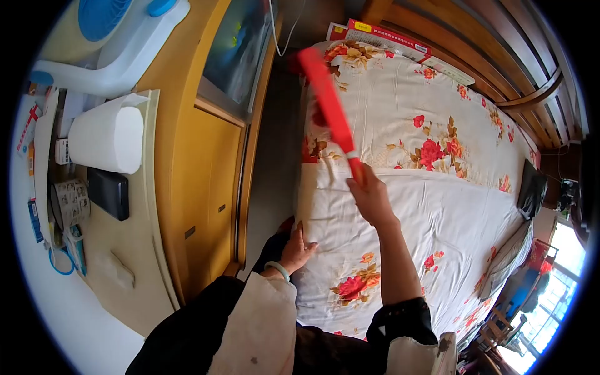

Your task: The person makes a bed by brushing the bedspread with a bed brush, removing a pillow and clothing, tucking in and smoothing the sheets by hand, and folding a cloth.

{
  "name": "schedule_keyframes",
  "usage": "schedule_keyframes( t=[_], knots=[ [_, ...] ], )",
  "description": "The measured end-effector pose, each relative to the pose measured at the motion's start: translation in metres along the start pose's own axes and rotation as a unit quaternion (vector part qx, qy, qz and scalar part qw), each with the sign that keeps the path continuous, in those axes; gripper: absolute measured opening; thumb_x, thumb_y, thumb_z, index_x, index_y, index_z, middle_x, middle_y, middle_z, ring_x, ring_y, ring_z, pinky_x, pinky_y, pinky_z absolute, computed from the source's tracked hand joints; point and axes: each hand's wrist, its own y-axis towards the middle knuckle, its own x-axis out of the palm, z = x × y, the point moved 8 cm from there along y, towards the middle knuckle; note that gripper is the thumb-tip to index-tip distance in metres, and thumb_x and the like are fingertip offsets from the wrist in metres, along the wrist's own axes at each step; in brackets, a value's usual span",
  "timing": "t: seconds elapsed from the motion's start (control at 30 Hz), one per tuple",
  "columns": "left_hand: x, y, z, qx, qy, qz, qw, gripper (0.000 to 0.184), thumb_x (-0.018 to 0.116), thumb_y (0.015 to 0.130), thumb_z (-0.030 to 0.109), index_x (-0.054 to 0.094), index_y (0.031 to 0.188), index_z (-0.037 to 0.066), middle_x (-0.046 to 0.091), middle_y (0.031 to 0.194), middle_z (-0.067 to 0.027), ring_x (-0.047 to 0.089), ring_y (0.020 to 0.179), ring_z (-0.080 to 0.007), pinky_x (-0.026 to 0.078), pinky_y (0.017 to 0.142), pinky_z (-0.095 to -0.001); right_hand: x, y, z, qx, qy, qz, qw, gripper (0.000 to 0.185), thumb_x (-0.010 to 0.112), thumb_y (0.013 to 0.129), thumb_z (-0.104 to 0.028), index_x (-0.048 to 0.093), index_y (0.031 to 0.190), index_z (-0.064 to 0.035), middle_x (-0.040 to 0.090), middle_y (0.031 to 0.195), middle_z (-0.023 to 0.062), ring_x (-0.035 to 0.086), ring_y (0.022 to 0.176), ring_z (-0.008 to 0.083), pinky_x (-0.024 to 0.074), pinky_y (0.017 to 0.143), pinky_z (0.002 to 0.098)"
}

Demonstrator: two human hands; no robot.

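My right hand (370,195) is wrapped round the handle of a long red brush (331,109), which is held above the bed and points toward the far left corner. The brush's far end is blurred. Below it spreads a white sheet (369,219) with red and orange flowers. At the bed's left edge, my left hand (297,250) rests on the side of the sheet with its fingers apart, a pale bracelet at the wrist. Nothing shows in that hand.
A wooden headboard (475,50) borders the bed, with flat red and white boxes (390,39) beside it. Left of a narrow floor gap (269,137) is a yellow wooden cabinet (206,187). A tissue roll (109,134) and black case (107,194) lie farther left.
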Motion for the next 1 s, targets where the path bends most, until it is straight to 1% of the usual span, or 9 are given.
schedule_keyframes(
  t=[0.1, 0.27, 0.37, 0.5, 0.67, 0.8, 0.9, 0.93, 1.0],
  knots=[
    [-0.001, 0.0, -0.006, -0.019, -0.001, -0.007, 1.0, 0.078, 0.068, 0.078, 0.023, 0.025, 0.139, 0.0, 0.047, 0.129, -0.0242, 0.048, 0.117, -0.0375, 0.042, 0.096, -0.0381, -0.045, -0.038, 0.065, 0.095, 0.033, 0.125, 0.987, 0.037, 0.058, 0.088, -0.02, 0.049, 0.122, -0.006, 0.049, 0.06, 0.0001, 0.046, 0.045, 0.0063, 0.0388, 0.04, 0.024],
    [0.003, -0.009, -0.016, -0.033, 0.004, 0.0, 0.999, 0.068, 0.067, 0.079, 0.024, 0.033, 0.134, 0.003, 0.051, 0.124, -0.0237, 0.052, 0.112, -0.0378, 0.044, 0.093, -0.039, -0.098, -0.095, 0.13, 0.23, 0.039, 0.227, 0.946, 0.02, 0.058, 0.088, -0.021, 0.049, 0.095, -0.0043, 0.043, 0.056, -0.0007, 0.044, 0.041, 0.0079, 0.0379, 0.035, 0.025],
    [0.003, -0.009, -0.014, -0.034, 0.001, -0.011, 0.999, 0.064, 0.065, 0.081, 0.028, 0.037, 0.132, 0.004, 0.053, 0.122, -0.0231, 0.053, 0.11, -0.0377, 0.044, 0.091, -0.04, -0.07, -0.108, 0.164, 0.297, 0.104, 0.209, 0.926, 0.02, 0.058, 0.088, -0.023, 0.05, 0.098, -0.0071, 0.044, 0.058, -0.0012, 0.043, 0.041, 0.008, 0.0367, 0.034, 0.024],
    [0.011, -0.023, -0.028, -0.024, 0.03, 0.004, 0.999, 0.056, 0.063, 0.082, 0.029, 0.04, 0.126, 0.002, 0.055, 0.113, -0.0253, 0.054, 0.102, -0.0411, 0.046, 0.085, -0.043, 0.052, -0.116, 0.096, 0.094, -0.025, 0.009, 0.995, 0.029, 0.056, 0.087, -0.02, 0.047, 0.109, -0.0036, 0.059, 0.078, 0.0264, 0.057, 0.075, 0.0459, 0.0449, 0.062, 0.0473],
    [0.012, -0.035, -0.051, -0.077, 0.095, -0.05, 0.991, 0.053, 0.059, 0.084, 0.035, 0.042, 0.123, 0.003, 0.058, 0.107, -0.025, 0.057, 0.095, -0.0428, 0.047, 0.082, -0.0456, 0.089, -0.164, 0.018, 0.107, 0.094, -0.181, 0.973, 0.037, 0.061, 0.084, -0.022, 0.049, 0.113, -0.0015, 0.06, 0.086, 0.0288, 0.057, 0.088, 0.0466, 0.0471, 0.072, 0.0455],
    [0.006, -0.039, -0.044, -0.074, 0.124, -0.032, 0.989, 0.054, 0.058, 0.084, 0.035, 0.041, 0.123, 0.003, 0.059, 0.106, -0.0248, 0.057, 0.095, -0.0424, 0.047, 0.082, -0.0458, 0.042, -0.171, 0.018, 0.117, 0.055, -0.078, 0.988, 0.043, 0.065, 0.083, -0.021, 0.05, 0.119, -0.0018, 0.059, 0.069, 0.0177, 0.06, 0.061, 0.0221, 0.0476, 0.059, 0.0353],
    [0.011, -0.039, -0.041, -0.049, 0.103, -0.007, 0.993, 0.058, 0.058, 0.083, 0.032, 0.038, 0.129, 0.003, 0.056, 0.111, -0.0267, 0.054, 0.101, -0.0423, 0.046, 0.086, -0.0452, -0.022, -0.122, -0.03, 0.022, 0.02, 0.055, 0.998, 0.04, 0.061, 0.085, -0.016, 0.047, 0.121, -0.0007, 0.057, 0.069, 0.0174, 0.057, 0.058, 0.018, 0.0451, 0.054, 0.0337],
    [0.011, -0.041, -0.038, -0.07, 0.105, -0.02, 0.992, 0.06, 0.058, 0.083, 0.03, 0.037, 0.131, 0.002, 0.054, 0.114, -0.0278, 0.053, 0.103, -0.0424, 0.045, 0.088, -0.0448, -0.037, -0.099, -0.047, 0.024, 0.009, 0.059, 0.998, 0.043, 0.058, 0.084, -0.012, 0.041, 0.121, 0.0014, 0.058, 0.076, 0.0283, 0.058, 0.073, 0.0464, 0.0462, 0.062, 0.0453],
    [0.011, -0.043, -0.043, -0.067, 0.101, -0.018, 0.992, 0.06, 0.057, 0.083, 0.03, 0.036, 0.131, 0.001, 0.054, 0.114, -0.0279, 0.053, 0.103, -0.0422, 0.045, 0.088, -0.0446, -0.048, -0.048, -0.062, 0.001, 0.017, 0.089, 0.996, 0.044, 0.055, 0.084, -0.01, 0.039, 0.122, 0.0031, 0.057, 0.073, 0.0268, 0.057, 0.069, 0.0451, 0.0459, 0.062, 0.0464]
  ],
)
